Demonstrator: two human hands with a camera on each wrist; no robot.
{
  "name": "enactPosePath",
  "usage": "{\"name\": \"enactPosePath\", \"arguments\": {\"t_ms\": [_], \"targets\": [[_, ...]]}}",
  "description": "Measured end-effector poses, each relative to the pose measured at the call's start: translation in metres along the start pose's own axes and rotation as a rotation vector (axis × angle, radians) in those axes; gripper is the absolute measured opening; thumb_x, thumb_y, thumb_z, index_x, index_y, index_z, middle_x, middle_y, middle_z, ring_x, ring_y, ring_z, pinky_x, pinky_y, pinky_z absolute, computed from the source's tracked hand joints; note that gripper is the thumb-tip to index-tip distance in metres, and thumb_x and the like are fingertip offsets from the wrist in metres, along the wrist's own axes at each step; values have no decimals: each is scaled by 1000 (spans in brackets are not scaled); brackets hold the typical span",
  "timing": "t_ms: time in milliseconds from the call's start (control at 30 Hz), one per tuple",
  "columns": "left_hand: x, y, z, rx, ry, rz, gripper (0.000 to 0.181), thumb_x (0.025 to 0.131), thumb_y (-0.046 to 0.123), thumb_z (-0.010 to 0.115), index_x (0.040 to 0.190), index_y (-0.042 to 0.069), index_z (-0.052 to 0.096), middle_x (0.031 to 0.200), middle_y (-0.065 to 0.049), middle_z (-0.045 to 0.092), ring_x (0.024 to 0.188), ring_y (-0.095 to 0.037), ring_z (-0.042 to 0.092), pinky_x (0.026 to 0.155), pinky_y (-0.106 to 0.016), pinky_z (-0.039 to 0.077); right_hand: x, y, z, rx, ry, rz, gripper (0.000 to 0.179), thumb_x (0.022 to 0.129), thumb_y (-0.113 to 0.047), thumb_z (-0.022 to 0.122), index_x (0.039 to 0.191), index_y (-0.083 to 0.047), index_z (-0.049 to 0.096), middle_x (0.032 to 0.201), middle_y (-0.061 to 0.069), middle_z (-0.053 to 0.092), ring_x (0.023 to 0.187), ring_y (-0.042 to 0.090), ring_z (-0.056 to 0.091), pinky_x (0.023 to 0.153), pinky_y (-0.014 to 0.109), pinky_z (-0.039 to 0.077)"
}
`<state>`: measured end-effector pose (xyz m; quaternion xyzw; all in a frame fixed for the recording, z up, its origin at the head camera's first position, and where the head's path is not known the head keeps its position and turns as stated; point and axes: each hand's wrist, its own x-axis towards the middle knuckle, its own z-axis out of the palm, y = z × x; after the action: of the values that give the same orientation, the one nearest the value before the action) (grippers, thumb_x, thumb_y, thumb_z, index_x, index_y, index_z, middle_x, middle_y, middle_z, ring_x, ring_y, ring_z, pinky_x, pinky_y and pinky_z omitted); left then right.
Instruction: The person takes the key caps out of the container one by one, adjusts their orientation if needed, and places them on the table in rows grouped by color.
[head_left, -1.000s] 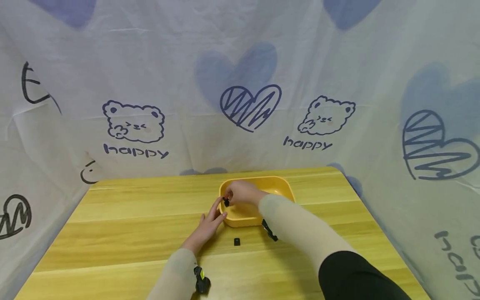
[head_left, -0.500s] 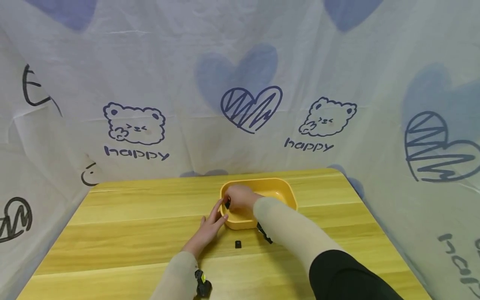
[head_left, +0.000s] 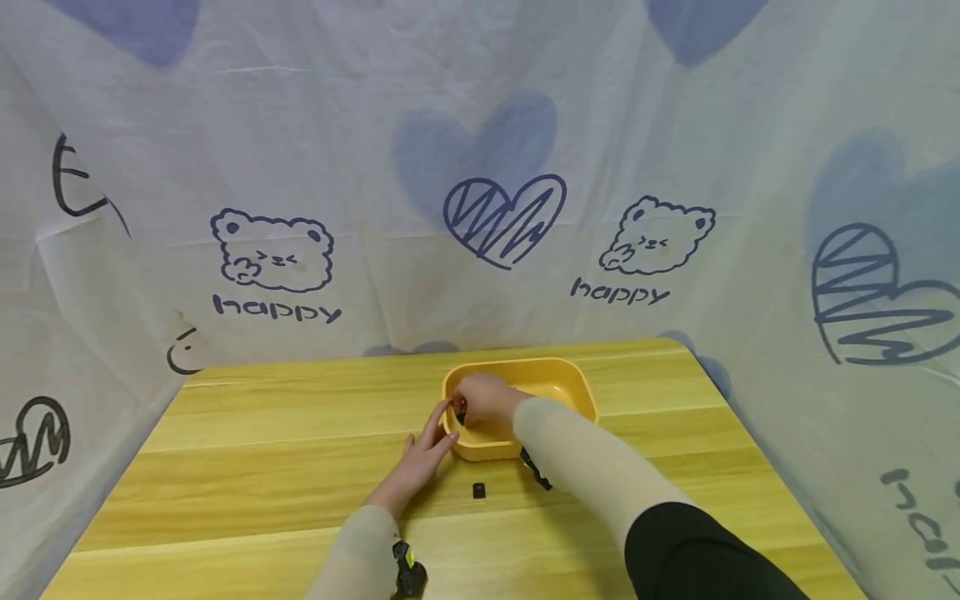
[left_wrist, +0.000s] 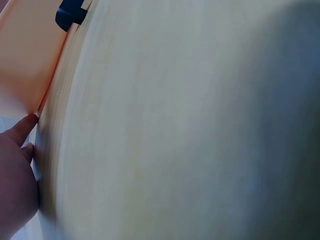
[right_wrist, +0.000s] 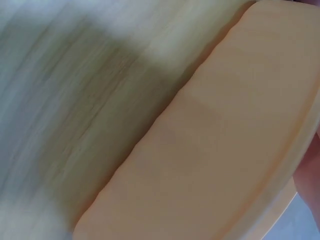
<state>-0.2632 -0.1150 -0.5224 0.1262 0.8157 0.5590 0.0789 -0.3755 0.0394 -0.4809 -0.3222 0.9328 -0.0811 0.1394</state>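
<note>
A yellow plastic basin (head_left: pixel 487 452) stands toward the back of the wooden table. My left hand (head_left: pixel 417 467) rests beside its left end, index finger and thumb extended against the rim; in the left wrist view, a fingertip (left_wrist: pixel 31 120) meets the basin's edge. My right hand (head_left: pixel 483 397) reaches over the front rim into the left part of the basin. Its curled fingers pinch a small black object (head_left: pixel 461 416), mostly covered, so I cannot tell its kind. In the right wrist view, the basin's outer wall (right_wrist: pixel 200 135) hides most of that hand.
A small black rectangular piece (head_left: pixel 479 491) lies on the wooden table (head_left: pixel 285 492) in front of the basin. Black devices are strapped at both wrists. A white cloth (head_left: pixel 390 275) with hearts and bears hangs behind and at the sides.
My right hand has turned slightly and sunk a little lower in the basin, and less of the black object shows. The left hand stays at the rim. The whole view has shifted slightly.
</note>
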Motion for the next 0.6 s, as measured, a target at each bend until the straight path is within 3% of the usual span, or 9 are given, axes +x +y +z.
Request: {"name": "enactPosePath", "arguments": {"t_ms": [100,367,600], "targets": [[4,-11,1,14,0,8,64,105,32,45,158,20,12,148,-24,38,141,-36,29,110,-59,-16,-5,3,-2,79,-12,-23,19,79,-7,80,94,-15,72,85,-8,65,77,9,58,70,25,50],[5,-11,1,29,-3,-20,63,106,32,44,158,22,11,148,-25,38,140,-37,29,110,-57,-16,-16,15,-6,247,-31,-142,15,80,-1,78,90,-11,73,71,-6,62,60,8,52,57,21,46],[7,-12,2,39,6,-17,62,106,30,43,158,21,11,147,-25,39,140,-38,29,110,-58,-16,-30,19,-11,329,-66,-172,16,78,-1,79,89,-10,71,75,-4,63,66,8,55,61,22,49]]}}
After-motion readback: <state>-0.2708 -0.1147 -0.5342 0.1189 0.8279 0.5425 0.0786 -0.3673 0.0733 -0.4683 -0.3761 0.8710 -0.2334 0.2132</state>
